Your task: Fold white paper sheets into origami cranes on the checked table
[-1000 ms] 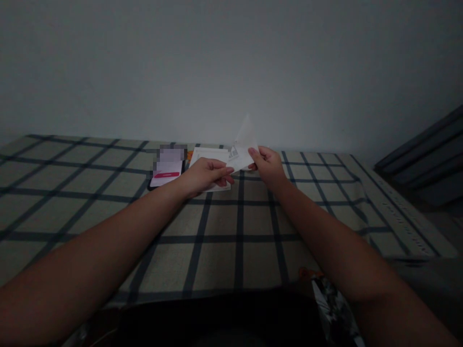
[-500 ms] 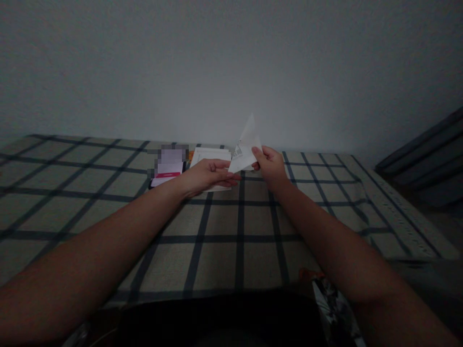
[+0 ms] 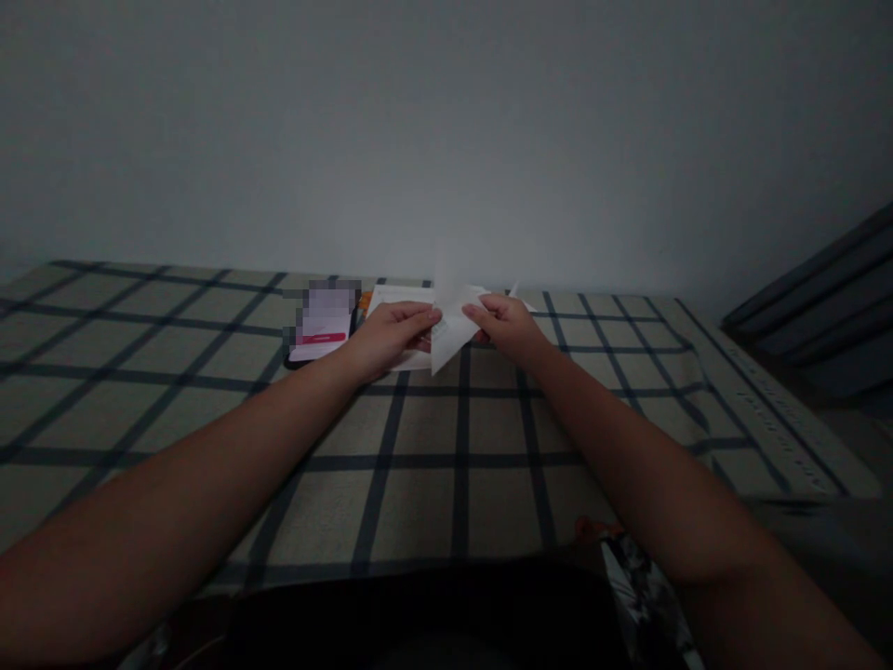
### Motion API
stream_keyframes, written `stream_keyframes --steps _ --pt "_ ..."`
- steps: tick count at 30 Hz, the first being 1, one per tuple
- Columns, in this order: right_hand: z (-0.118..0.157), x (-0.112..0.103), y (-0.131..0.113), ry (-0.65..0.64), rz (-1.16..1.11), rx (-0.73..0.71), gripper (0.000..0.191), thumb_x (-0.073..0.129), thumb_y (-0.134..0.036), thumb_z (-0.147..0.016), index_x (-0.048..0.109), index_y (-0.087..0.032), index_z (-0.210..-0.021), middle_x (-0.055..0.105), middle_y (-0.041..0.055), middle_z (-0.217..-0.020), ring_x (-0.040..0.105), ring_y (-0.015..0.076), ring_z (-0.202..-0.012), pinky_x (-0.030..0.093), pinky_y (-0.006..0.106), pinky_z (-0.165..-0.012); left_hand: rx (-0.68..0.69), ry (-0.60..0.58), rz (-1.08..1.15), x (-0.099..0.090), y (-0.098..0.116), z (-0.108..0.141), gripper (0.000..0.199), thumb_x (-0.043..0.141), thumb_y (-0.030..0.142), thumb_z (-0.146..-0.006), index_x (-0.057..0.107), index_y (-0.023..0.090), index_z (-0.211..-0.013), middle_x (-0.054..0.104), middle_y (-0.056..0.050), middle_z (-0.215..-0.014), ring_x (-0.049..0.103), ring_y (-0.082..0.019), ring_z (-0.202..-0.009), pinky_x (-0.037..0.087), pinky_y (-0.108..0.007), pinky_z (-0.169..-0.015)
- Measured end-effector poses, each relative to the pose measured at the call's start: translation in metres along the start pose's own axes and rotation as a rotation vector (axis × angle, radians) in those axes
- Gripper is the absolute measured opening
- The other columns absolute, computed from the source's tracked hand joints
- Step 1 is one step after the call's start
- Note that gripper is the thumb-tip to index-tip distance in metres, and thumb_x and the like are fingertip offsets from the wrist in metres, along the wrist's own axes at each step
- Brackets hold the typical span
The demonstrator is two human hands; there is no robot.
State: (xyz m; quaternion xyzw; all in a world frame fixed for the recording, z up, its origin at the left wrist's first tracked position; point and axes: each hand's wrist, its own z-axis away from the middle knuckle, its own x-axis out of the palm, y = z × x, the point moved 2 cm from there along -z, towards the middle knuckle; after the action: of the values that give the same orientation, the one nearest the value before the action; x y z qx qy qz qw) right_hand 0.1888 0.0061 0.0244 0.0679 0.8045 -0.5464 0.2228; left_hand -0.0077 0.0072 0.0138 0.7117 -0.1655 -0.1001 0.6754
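Folded white paper is held above the checked cloth. Its left side is pinched by the left hand, its right side by the right hand. Left of the paper, a flat white item is partly hidden; farther left, a lit phone is seen. Behind the paper, a pale wall is observed.

Checked cloth, apparently a phone

A pale cloth with dark checked lines bears, toward its far edge, a phone left of white paper, with something orange between.
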Motion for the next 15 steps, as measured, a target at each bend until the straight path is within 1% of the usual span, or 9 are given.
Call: stream_keyframes --steps 3,6,8,10,12,15 --pt "-0.001 0.000 0.001 -0.015 -0.035 0.020 0.041 0.060 -0.056 -0.085 0.058 -0.017 -0.071 0.053 -0.0024 -0.059 0.048 0.0093 -0.054 0.036 0.023 -0.050 0.021 0.022 -0.031 0.001 0.002 0.001 0.036 0.080 0.045 -0.070 0.075 0.014 -0.087 0.073 -0.006 -0.081 0.062 -0.013 -0.066 0.049 -0.025 -0.064" --pt "-0.002 0.002 0.003 -0.010 -0.137 0.022 0.043 0.061 -0.059 -0.084 0.063 -0.016 -0.080 0.058 -0.0014 -0.064 0.051 0.0093 -0.056 0.041 0.022 -0.052 0.062 0.048 -0.079 0.001 0.004 0.001 0.039 0.077 0.049 -0.071 0.073 0.013 -0.086 0.071 -0.005 -0.077 0.059 -0.012 -0.063 0.046 -0.024 -0.060" --pt "-0.004 0.001 0.006 0.008 -0.243 0.030 0.045 0.061 -0.061 -0.084 0.065 -0.017 -0.087 0.061 -0.0006 -0.069 0.054 0.0092 -0.058 0.045 0.022 -0.054 0.109 0.094 -0.118 -0.002 0.005 0.000 0.038 0.075 0.050 -0.073 0.071 0.013 -0.084 0.067 -0.003 -0.072 0.056 -0.011 -0.061 0.044 -0.023 -0.059" --pt "-0.005 0.001 0.010 0.029 -0.332 0.059 0.045 0.063 -0.062 -0.082 0.066 -0.017 -0.089 0.064 0.0004 -0.072 0.056 0.0090 -0.059 0.048 0.022 -0.056 0.137 0.147 -0.134 -0.005 0.005 -0.002 0.037 0.074 0.049 -0.074 0.069 0.014 -0.082 0.065 -0.001 -0.071 0.053 -0.010 -0.060 0.043 -0.022 -0.058" --pt "-0.006 0.000 0.013 0.036 -0.376 0.077 0.043 0.067 -0.059 -0.080 0.067 -0.017 -0.086 0.067 0.0012 -0.074 0.058 0.0087 -0.060 0.049 0.021 -0.055 0.132 0.180 -0.108 -0.007 0.003 -0.005 0.035 0.075 0.048 -0.073 0.068 0.015 -0.083 0.064 -0.001 -0.072 0.053 -0.010 -0.061 0.043 -0.022 -0.057" --pt "-0.006 -0.001 0.014 0.032 -0.409 0.062 0.038 0.069 -0.055 -0.080 0.068 -0.017 -0.082 0.068 0.0012 -0.074 0.059 0.0083 -0.059 0.048 0.020 -0.054 0.103 0.189 -0.001 -0.008 -0.001 -0.007 0.030 0.076 0.043 -0.071 0.067 0.016 -0.082 0.063 0.000 -0.074 0.055 -0.010 -0.062 0.042 -0.021 -0.056"
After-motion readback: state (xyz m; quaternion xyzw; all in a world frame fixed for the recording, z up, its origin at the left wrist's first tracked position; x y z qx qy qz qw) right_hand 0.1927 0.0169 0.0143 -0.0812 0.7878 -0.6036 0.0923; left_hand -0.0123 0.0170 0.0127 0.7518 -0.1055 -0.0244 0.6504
